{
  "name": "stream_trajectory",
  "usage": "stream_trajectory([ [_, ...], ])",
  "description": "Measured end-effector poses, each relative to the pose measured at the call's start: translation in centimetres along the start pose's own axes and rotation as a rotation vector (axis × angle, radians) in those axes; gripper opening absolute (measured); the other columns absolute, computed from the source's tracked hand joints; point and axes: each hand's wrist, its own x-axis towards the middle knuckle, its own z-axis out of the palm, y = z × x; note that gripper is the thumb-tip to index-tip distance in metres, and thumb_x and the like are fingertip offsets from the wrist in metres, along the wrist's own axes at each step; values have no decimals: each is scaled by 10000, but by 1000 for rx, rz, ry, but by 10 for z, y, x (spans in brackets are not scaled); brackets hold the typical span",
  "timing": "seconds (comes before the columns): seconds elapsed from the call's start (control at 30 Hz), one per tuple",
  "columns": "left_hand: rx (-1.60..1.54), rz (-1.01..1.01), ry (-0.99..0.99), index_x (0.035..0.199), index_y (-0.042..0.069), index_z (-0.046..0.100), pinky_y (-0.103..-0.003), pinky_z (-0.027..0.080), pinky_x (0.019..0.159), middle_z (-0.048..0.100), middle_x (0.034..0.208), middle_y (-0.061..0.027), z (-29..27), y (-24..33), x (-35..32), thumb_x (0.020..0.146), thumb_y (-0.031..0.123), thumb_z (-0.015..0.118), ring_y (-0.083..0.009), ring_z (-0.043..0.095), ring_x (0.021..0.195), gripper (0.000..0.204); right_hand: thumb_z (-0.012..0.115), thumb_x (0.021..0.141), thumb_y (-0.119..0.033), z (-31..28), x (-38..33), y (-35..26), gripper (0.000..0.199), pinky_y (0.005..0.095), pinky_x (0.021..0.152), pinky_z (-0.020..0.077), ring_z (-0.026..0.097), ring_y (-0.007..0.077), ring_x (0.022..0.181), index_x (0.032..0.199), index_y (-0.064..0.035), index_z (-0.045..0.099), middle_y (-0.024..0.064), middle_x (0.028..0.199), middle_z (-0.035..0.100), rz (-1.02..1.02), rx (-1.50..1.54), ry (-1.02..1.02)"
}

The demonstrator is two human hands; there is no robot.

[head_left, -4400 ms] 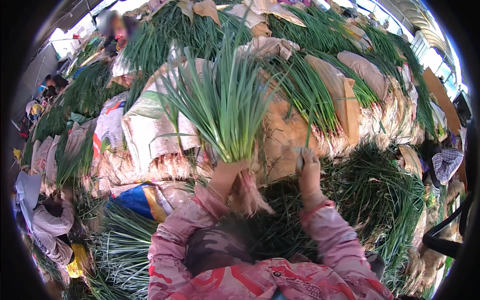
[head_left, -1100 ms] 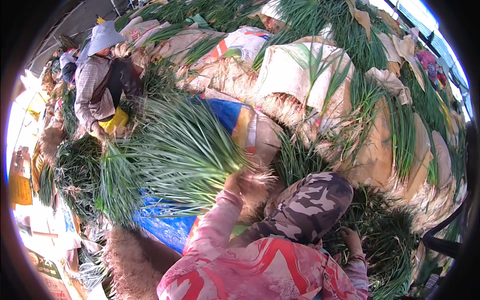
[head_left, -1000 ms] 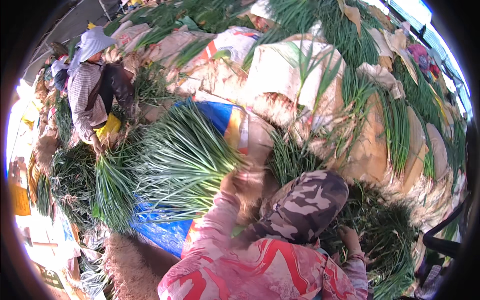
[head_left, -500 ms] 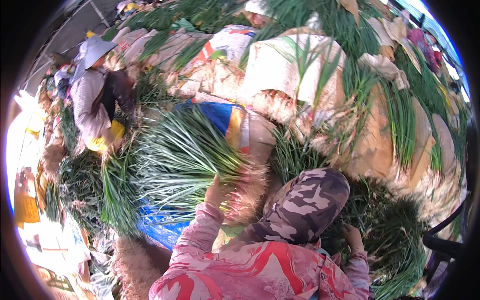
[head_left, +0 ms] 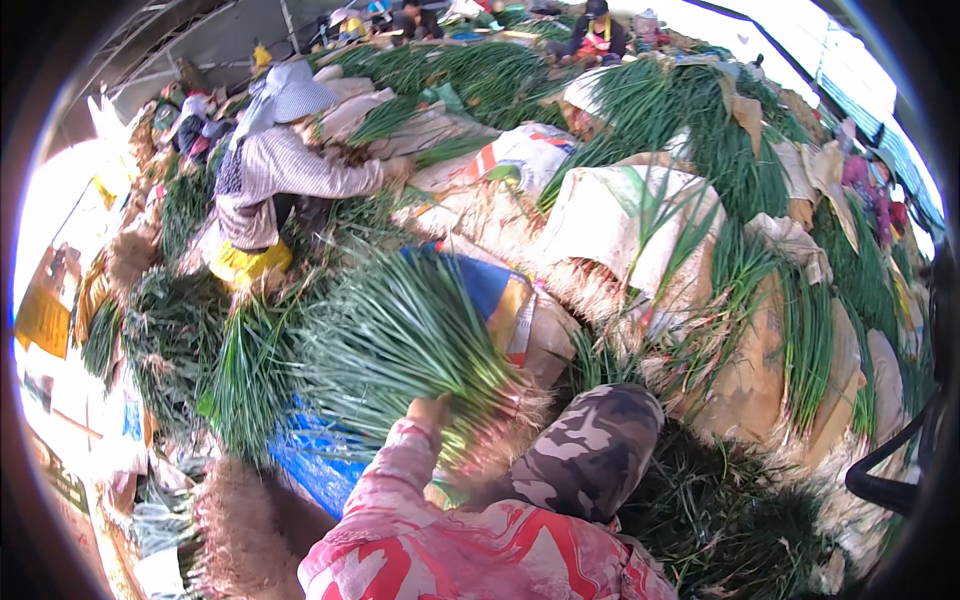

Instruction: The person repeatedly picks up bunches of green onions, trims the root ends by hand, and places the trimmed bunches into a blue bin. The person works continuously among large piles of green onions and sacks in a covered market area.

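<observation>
A large bundle of green onions [head_left: 400, 345] lies in front of me, its leaves fanned to the left and its reddish stems and pale roots pointing right. My left hand [head_left: 430, 411] is closed on the near side of the stems, with some fingers hidden among them. Part of the bundle rests over a blue sheet [head_left: 318, 460] and a blue, yellow and white sack [head_left: 510, 315]. My right hand is out of sight; only a piece of the pink sleeve shows at the lower edge. My camouflage-covered knee [head_left: 600, 440] is beside the roots.
Loose dark green onions [head_left: 730, 510] are heaped at my right. Beyond my knee stand covered stacks with a white sack [head_left: 625, 220]. At left, a person in a wide hat [head_left: 275, 170] reaches over the onions. A black bar [head_left: 890, 475] curves in at the right.
The view has shifted, showing more of the far background. My right hand has gone out of sight. The bundle's leaves look blurred, and the person at left now stretches an arm rightward.
</observation>
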Motion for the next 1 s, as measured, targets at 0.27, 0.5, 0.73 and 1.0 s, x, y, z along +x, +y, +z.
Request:
stream_trajectory([
  [0.27,136,-60,-438,1077,83,732,-331,544,773,736,940,-119,-38,80,-31,931,414,591,-223,706,762,388,665,896,-253,-64,-33,-53,327,373,759,539,695,240,811,1179,-93,698,84,964,746,156,51,137],
  [0.5,-923,364,237,984,-11,698,-251,498,530,689,736,-78,-33,146,-28,1006,240,550,-116,608,524,292,618,925,-280,-84,-55,-150,339,385,801,535,691,244,878,1175,-61,683,98,994,733,205,45,211],
  [0.73,-1053,177,489,1126,65,663,-306,534,562,705,875,-94,-80,141,96,981,132,488,-189,687,633,237,613,930,-280,-69,-30,-142,337,381,800,537,696,254,897,1191,-76,678,113,1009,729,211,41,166],
  [1.0,-360,-17,676,1061,125,692,-408,528,840,731,1009,-99,-88,139,131,841,321,720,-297,691,976,296,607,935,-280,-82,-5,-152,337,376,798,540,701,265,919,1208,-93,673,131,1026,724,254,2,103],
])
